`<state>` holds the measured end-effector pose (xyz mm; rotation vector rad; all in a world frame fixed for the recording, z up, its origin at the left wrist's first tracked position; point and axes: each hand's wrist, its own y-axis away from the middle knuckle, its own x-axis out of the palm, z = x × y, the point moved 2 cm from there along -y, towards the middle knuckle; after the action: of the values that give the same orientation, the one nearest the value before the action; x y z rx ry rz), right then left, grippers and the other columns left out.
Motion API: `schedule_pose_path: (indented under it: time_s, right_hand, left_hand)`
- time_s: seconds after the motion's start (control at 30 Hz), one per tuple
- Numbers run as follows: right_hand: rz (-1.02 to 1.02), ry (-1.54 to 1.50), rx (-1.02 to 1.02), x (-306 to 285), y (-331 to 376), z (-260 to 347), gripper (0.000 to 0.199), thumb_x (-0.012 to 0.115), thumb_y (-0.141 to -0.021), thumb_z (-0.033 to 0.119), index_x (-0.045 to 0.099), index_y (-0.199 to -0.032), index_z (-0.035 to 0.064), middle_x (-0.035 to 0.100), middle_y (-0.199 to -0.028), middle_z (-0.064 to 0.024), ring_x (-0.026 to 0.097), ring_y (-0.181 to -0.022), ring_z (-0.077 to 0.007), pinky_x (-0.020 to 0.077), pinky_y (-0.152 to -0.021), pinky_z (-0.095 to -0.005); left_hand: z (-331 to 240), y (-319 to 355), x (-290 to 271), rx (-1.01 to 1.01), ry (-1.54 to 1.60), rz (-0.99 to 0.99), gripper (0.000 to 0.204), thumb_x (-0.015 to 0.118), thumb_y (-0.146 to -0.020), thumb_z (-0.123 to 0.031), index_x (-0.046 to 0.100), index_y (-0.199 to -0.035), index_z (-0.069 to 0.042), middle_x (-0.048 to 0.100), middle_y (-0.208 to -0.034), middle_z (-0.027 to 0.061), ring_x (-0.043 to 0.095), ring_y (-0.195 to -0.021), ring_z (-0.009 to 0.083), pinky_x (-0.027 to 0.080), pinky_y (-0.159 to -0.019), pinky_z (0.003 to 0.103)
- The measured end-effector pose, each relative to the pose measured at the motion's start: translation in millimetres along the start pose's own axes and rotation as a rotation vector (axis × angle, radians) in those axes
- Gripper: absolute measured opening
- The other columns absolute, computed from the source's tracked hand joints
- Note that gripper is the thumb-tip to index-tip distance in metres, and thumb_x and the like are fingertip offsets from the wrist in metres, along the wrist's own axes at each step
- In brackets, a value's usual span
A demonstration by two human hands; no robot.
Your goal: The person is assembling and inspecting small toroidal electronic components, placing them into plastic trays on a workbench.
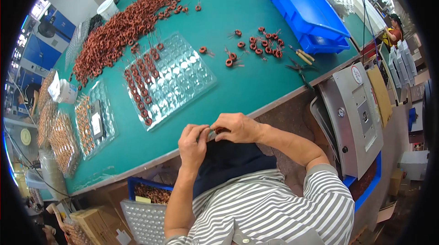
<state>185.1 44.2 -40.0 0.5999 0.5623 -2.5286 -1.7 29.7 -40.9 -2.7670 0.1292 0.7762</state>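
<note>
Close to the table's front edge, my two hands meet. My right hand [238, 127] is closed round a small reddish-brown wire coil [221, 130], mostly covered by the fingers. My left hand [192, 142] is pinched just beside it; a thin greyish strip shows between the hands, too small to name. Beyond them lies a clear plastic blister tray [183, 78], its left-hand rows filled with ring coils [141, 94]. A large heap of the same coils [123, 27] covers the back left. Loose coils with wire leads [265, 43] lie to the right of the tray.
Blue bins [306, 11] stand at the back right. Pliers [299, 70] and a yellow-handled tool [304, 56] lie near the table's right edge. A grey metal machine [354, 117] stands beside the table. White tubs [67, 91] and bagged trays [64, 144] line the left side.
</note>
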Motion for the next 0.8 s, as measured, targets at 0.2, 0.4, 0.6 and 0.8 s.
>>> schedule_pose_path:
  time_s: [0.2, 0.4, 0.6, 0.8]
  right_hand:
    - [-0.106, -0.092, 0.150, -13, 10, 13, 0.025, 0.079, -0.074, 0.001, 0.067, -0.096, -0.0007, 0.068, -0.088, -0.0108, 0.068, -0.078, -0.0182, 0.0542, -0.068, -0.0295]
    - [-0.208, -0.155, 0.186, -10, 21, 0, 0.022, 0.080, -0.075, 0.004, 0.067, -0.091, -0.0014, 0.068, -0.082, -0.0101, 0.067, -0.072, -0.0152, 0.0546, -0.065, -0.0282]
    - [-0.309, -0.490, 0.333, -10, 31, 13, 0.035, 0.075, -0.083, 0.001, 0.059, -0.114, -0.0034, 0.069, -0.090, -0.0091, 0.067, -0.076, -0.0112, 0.0556, -0.061, -0.0227]
    - [-0.213, -0.512, 0.329, -10, 33, 17, 0.029, 0.076, -0.084, 0.005, 0.064, -0.109, -0.0043, 0.070, -0.088, -0.0080, 0.065, -0.072, -0.0089, 0.0547, -0.059, -0.0221]
  left_hand:
    - [-8, 8, 1, 0.186, -0.040, -0.059, 0.004, 0.072, -0.081, -0.002, 0.070, -0.083, -0.004, 0.057, -0.073, 0.0085, 0.054, -0.068, 0.0262, 0.043, -0.060, 0.036]
    - [-13, 19, 6, 0.045, 0.090, -0.016, 0.010, 0.073, -0.086, -0.011, 0.071, -0.092, -0.003, 0.056, -0.073, 0.0044, 0.054, -0.071, 0.0187, 0.043, -0.060, 0.030]
    - [-10, 27, 20, -0.428, 0.637, 0.186, 0.035, 0.066, -0.095, -0.023, 0.061, -0.121, 0.002, 0.063, -0.084, 0.0022, 0.055, -0.074, 0.0071, 0.046, -0.063, 0.021]
    - [-16, 33, 23, -0.222, 0.488, 0.119, 0.020, 0.062, -0.097, -0.017, 0.071, -0.106, -0.002, 0.064, -0.081, 0.0030, 0.055, -0.067, 0.0083, 0.044, -0.059, 0.022]
